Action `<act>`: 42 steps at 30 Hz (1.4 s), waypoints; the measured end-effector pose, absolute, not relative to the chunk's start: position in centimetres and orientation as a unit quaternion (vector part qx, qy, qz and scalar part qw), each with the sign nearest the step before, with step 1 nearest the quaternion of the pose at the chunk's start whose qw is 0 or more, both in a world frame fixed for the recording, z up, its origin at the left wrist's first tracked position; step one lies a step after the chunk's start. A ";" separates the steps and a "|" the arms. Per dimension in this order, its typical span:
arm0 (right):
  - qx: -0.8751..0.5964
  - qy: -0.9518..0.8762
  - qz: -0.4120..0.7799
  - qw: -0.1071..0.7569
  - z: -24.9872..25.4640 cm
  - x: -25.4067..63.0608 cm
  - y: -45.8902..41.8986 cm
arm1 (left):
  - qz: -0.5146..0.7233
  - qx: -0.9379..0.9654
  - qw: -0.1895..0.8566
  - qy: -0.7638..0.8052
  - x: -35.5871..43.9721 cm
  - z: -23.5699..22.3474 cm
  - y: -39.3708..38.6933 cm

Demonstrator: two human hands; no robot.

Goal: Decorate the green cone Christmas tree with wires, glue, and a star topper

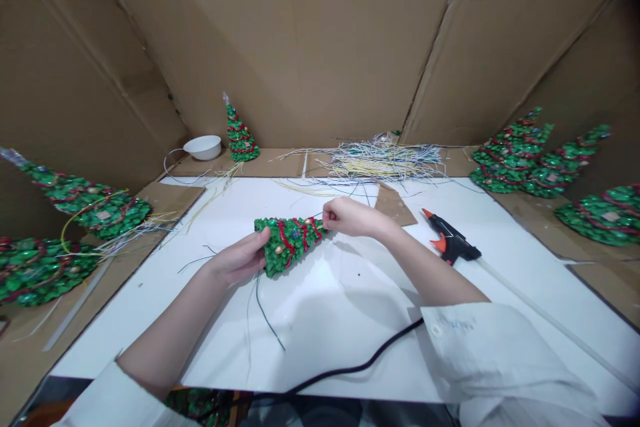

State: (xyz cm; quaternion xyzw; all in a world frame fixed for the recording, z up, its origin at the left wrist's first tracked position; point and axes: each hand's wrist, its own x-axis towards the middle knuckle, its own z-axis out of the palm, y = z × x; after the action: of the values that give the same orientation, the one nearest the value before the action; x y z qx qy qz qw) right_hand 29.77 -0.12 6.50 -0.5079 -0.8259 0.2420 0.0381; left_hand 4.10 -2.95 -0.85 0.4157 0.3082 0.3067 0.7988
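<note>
A small green ornamental Christmas tree (286, 244), with red garland and gold balls, lies tilted above the white table, its tip to the right. My left hand (243, 255) grips it at the wide base, thumb on top. At the narrow tip, the fingers of my right hand (341, 216) are pinched together; what they pinch is too small to make out. A dark green wire (267, 320) hangs from under the base and curls on the table, and thin dark wire ends stick out left of my left hand.
A black glue gun (453, 240) with an orange nozzle and a long glue stick lies right. A pile of thin wires (385, 160) and a white bowl (203, 147) are at the back. More trees stand left (97, 203), back (241, 137) and right (515, 153). A black cable (357, 368) crosses the front.
</note>
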 end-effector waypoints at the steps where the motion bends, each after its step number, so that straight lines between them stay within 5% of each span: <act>1: -0.502 -0.829 0.242 0.040 6.5 29.6 -0.2 | 0.305 0.420 0.798 0.307 4.1 -0.7 -3.0; 42: -0.490 -0.844 0.209 0.057 6.2 30.0 -0.5 | 0.304 0.420 0.791 0.325 4.5 0.3 -3.3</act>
State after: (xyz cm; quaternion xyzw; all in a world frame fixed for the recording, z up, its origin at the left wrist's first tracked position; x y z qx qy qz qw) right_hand 29.99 -0.47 6.19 -0.4899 -0.8444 0.2092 0.0569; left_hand 4.46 -3.29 0.32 0.4198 0.3250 0.3045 0.7908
